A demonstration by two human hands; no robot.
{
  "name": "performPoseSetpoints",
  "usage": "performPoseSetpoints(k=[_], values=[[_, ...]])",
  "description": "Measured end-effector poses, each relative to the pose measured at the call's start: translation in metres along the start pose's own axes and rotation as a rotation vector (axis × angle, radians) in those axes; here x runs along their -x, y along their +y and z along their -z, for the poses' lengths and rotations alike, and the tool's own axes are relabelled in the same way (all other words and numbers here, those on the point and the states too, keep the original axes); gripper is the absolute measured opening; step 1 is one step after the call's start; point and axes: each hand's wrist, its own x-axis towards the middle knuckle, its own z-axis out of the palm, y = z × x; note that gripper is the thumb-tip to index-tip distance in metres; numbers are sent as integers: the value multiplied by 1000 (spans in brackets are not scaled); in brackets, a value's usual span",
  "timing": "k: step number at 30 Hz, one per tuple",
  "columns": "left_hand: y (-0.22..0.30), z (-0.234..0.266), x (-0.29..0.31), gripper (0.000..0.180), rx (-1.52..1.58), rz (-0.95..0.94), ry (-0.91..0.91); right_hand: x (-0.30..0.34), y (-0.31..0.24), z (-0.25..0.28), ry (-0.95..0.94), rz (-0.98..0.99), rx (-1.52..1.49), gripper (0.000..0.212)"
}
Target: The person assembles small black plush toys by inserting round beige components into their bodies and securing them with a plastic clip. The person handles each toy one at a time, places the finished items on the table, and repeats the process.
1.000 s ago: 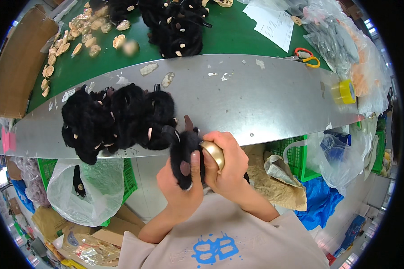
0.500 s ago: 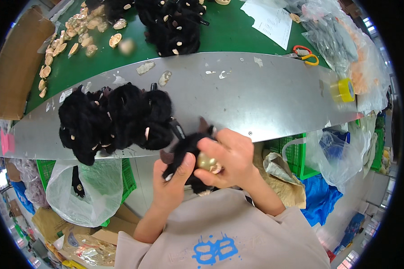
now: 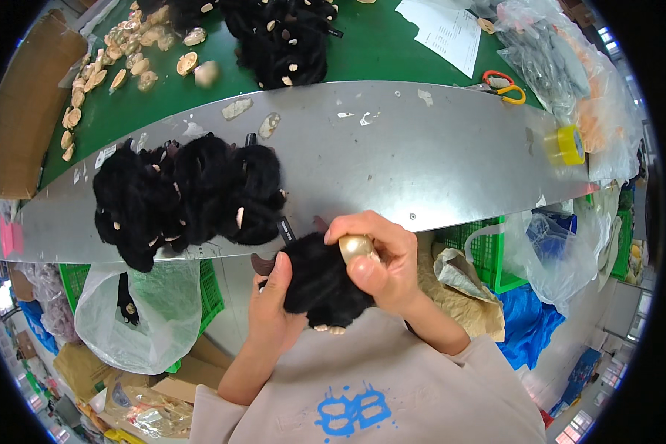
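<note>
In front of my chest, my left hand [image 3: 272, 296] is closed around the left side of a black plush toy [image 3: 322, 285] with dark ears or horns, a black tag and pale toes. My right hand [image 3: 388, 259] pinches a shiny gold rounded shell [image 3: 357, 248] between thumb and fingers, at the toy's upper right edge. Whether the shell touches the plush, I cannot tell. Several similar black plush toys [image 3: 192, 196] lie in a row on the metal table edge [image 3: 392, 163] to the left, just beyond my left hand.
Loose gold and cream shells [image 3: 137, 55] are scattered on the green table top [image 3: 392, 55] beside more black plush toys [image 3: 288, 44]. Scissors [image 3: 505, 87], a paper sheet [image 3: 448, 33] and yellow tape [image 3: 570, 146] lie to the right. A bag-lined green crate [image 3: 211, 292] stands below left.
The plush toy has turned so its broad furry side shows. My right hand has moved slightly right with the gold shell, away from the toy's middle.
</note>
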Motion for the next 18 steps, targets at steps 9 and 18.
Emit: performPoseSetpoints(k=[9,18], values=[[-7,0,2,49,-21,-91,26,2,-6,3,-33,-42,-168,33],[-6,-11,-7,56,25,-69,-88,-7,10,-8,79,126,-36,29]])
